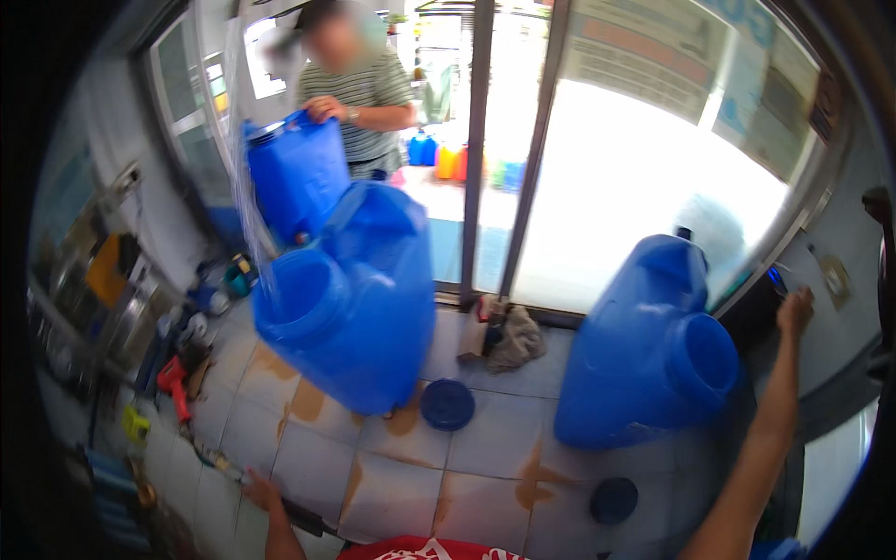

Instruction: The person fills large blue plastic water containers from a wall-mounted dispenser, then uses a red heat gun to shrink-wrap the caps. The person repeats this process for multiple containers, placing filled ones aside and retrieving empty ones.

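At the lower left my left hand [263, 490] is at the end of a thin fitting [222, 465]; whether it grips or only touches it is not clear. My right hand [796, 309] is raised at the right wall, fingers curled, beside a small device with a blue light [775, 277]. Before me a large blue plastic jerrycan [378, 315] stands uncapped. A clear stream [241, 150], apparently water, drops into its wide mouth. Another uncapped blue jerrycan [630, 350] stands at the right. Two dark blue round lids [448, 404] [614, 500] lie on the tiled floor [402, 483].
A person [357, 112] beyond the left jerrycan has a hand on another blue jerrycan [301, 175]. A grey cloth [518, 339] lies by the glass door frame [476, 154]. Along the left wall are a red power tool [175, 385] and other clutter. Brown stains mark the tiles.
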`<state>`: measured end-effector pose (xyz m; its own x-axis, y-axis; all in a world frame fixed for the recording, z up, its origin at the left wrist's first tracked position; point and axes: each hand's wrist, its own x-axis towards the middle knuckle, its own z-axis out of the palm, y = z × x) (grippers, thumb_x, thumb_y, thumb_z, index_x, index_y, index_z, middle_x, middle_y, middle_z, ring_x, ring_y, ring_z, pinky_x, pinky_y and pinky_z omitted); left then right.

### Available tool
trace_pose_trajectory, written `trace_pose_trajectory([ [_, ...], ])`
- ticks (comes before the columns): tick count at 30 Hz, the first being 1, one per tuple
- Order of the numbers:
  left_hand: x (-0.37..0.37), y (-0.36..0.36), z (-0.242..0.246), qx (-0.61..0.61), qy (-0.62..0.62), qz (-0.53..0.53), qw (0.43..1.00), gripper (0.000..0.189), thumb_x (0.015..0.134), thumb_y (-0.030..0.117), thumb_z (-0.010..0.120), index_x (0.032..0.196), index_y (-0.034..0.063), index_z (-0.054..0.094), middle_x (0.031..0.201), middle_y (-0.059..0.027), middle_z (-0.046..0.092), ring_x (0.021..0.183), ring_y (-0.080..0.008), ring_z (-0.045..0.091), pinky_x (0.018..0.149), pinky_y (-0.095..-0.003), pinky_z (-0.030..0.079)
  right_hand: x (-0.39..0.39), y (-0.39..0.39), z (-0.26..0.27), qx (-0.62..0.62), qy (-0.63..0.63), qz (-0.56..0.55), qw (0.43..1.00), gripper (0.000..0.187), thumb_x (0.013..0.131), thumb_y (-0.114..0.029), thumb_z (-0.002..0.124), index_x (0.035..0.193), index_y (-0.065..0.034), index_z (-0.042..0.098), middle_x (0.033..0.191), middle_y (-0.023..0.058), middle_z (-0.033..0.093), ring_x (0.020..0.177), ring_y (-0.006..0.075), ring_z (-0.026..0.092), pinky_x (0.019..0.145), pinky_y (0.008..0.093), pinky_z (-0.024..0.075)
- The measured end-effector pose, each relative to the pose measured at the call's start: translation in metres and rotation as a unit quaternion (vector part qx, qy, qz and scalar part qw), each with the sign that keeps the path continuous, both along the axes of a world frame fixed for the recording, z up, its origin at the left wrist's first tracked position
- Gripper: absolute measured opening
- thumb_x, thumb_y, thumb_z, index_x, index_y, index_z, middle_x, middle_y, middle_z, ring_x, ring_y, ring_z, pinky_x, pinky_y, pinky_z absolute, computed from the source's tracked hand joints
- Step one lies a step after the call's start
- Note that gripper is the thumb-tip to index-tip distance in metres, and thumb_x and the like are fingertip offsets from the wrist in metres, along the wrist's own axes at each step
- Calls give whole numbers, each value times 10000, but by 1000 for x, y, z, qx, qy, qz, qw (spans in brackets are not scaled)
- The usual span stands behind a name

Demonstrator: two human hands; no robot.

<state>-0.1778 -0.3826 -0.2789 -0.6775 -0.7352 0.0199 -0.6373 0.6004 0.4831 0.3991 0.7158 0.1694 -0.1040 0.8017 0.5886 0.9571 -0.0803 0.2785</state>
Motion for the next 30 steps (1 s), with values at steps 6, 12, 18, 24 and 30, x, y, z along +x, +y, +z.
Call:
trace_pose_trajectory([
  [6,-10,-17,-13,-431,77,-323,839,655,971,428,554,1547,182,362,1090,-277,616,977,-412,619,842,-529,503,-21,-40,2,64,6,8,998,121,866,-151,683,950,-81,733,1349,130,539,1326,330,468,1053,495,447],
  [12,-10,-15,-11,-454,-97,-201,863,534,980,469,514,1425,172,519,865,-157,706,723,-305,680,638,-490,513,-44,-75,18,39,26,-21,999,151,860,-164,710,1002,-132,746,1370,38,490,1332,256,440,1038,446,454],
  [18,-12,-13,-10,-440,-59,-197,874,553,976,474,522,1451,192,498,858,-178,699,728,-320,677,619,-483,514,-45,-74,18,20,51,-40,998,168,877,-150,685,1035,-127,736,1373,38,492,1326,257,450,1036,436,461],
  [24,-6,-16,-11,-418,-13,-200,886,574,972,480,530,1477,212,478,851,-199,692,732,-334,674,600,-475,514,-42,-72,22,36,65,-27,997,183,854,-148,699,1033,-129,732,1344,34,508,1274,260,494,1007,444,485],
  [30,-4,-15,-11,-412,91,-215,881,607,978,474,525,1519,215,432,855,-238,691,743,-352,673,589,-481,517,-47,-80,33,20,15,-53,998,210,832,-174,737,1038,-134,732,1319,38,523,1264,253,504,1002,447,489],
])
